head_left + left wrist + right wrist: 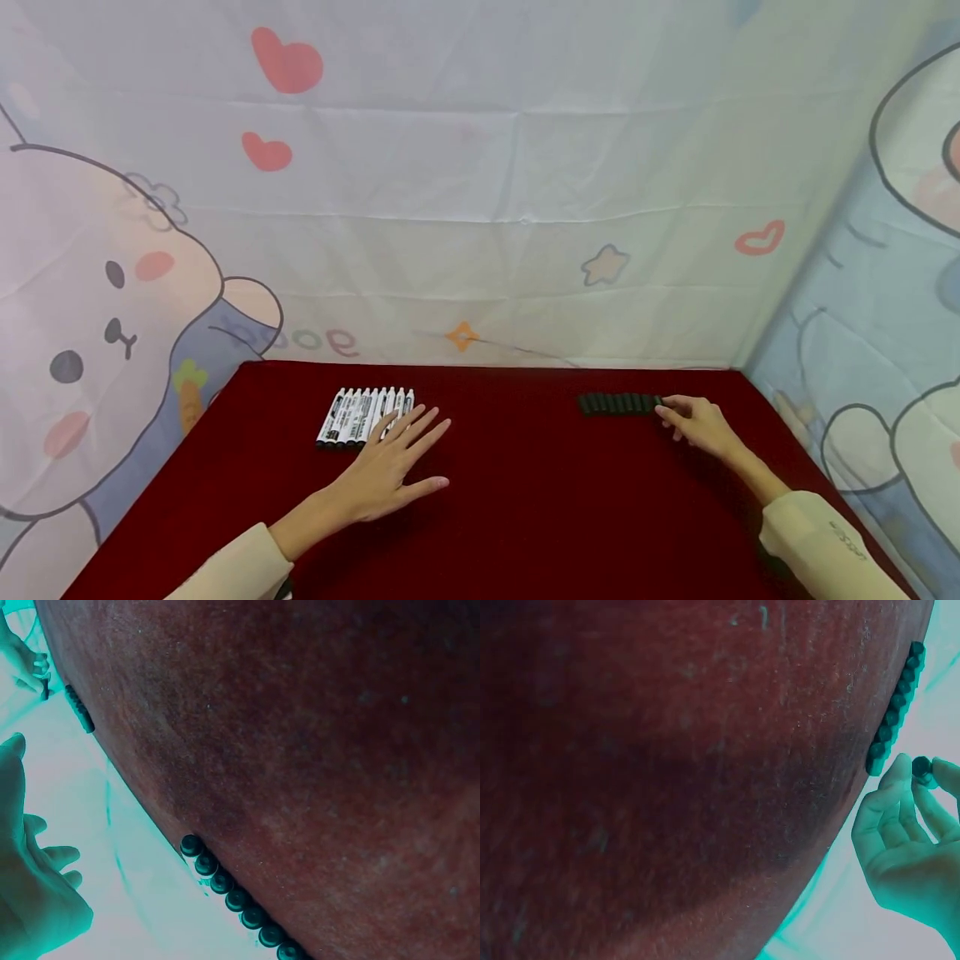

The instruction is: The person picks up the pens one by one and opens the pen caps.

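My right hand (699, 427) pinches a small black cap (921, 768) between thumb and fingertips. The pinched cap is just right of a row of similar black caps (617, 404), which also shows in the right wrist view. My left hand (392, 477) is spread, fingers straight and apart, holding nothing. It hovers over or rests beside a row of white marker pens (358, 415); which of these I cannot tell. Its fingers hide part of the right-hand markers. The markers lie side by side, narrow white tips toward the back and black ends (237, 900) toward me.
Dark red cloth (517, 492) covers the table. A pale printed curtain (465, 183) stands behind its back edge and along the right side. By the left sleeve, at the bottom edge of the head view, a small dark and white object (284, 591) shows in part.
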A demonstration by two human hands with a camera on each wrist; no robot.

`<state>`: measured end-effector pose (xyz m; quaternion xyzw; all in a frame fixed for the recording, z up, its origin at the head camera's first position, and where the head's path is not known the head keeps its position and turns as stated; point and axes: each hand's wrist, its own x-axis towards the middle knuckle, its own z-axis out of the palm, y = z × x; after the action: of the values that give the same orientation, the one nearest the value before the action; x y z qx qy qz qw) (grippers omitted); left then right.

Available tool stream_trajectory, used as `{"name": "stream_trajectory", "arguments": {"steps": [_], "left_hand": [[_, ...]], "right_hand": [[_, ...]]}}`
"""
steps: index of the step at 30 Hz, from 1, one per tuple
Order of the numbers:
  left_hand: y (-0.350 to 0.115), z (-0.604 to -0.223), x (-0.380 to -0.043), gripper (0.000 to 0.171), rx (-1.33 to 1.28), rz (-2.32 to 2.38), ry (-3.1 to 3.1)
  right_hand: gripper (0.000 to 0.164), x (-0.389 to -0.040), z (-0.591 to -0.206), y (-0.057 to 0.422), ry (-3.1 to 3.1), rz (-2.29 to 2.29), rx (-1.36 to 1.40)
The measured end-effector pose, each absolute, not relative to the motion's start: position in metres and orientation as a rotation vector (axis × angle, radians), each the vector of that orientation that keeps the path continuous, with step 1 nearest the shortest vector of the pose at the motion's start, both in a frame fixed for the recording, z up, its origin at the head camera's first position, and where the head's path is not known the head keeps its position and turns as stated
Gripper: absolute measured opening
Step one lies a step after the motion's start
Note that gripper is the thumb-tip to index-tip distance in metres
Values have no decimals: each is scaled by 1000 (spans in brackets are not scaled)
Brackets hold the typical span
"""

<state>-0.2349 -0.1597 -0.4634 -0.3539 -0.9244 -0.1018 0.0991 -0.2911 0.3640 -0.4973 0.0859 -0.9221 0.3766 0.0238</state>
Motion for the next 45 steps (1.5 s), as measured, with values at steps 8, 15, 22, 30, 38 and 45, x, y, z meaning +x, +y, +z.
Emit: {"name": "stream_trajectory", "arguments": {"steps": [8, 15, 22, 30, 38, 45], "left_hand": [[-161, -467, -231, 81, -1080, -314, -2733], [-161, -472, -230, 81, -1079, -295, -2743], [-159, -476, -224, 80, -1096, -308, -2737], [-161, -476, -221, 79, -1084, -285, -2726], [-162, -478, -221, 76, -1110, -267, -2718], [-163, -477, -223, 75, -1102, -283, -2712]], "right_hand": [[55, -297, -499, 368, -2864, 1282, 72], [56, -303, -501, 365, -2861, 1218, 1], [49, -305, -506, 359, -2871, 1189, -59], [44, -304, -509, 354, -2889, 1110, -58], [48, -304, -507, 349, -2956, 1046, -89], [50, -302, -504, 353, -2962, 1134, -24]]}}
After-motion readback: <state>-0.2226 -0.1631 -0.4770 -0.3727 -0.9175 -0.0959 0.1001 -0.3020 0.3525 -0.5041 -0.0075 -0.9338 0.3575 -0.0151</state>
